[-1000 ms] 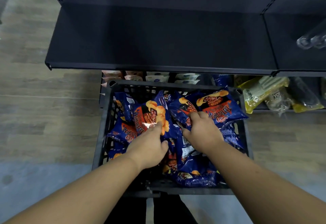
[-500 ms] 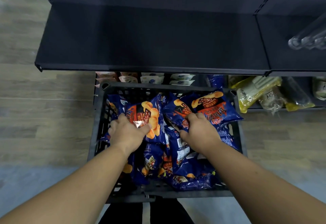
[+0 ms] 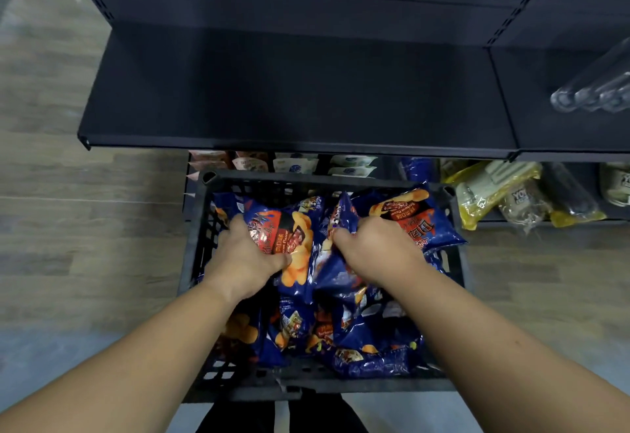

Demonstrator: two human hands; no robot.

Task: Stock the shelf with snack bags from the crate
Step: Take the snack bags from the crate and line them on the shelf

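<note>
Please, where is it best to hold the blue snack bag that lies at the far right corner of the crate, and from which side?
Probably by the right end of the bag, coming from above. It lies flat on the pile, that end resting over the crate rim, so the fingers can pinch the seam there without crushing the puffed middle.

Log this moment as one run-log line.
left hand: grips snack bag | right hand: grips another | crate: stocked | shelf: bare
</note>
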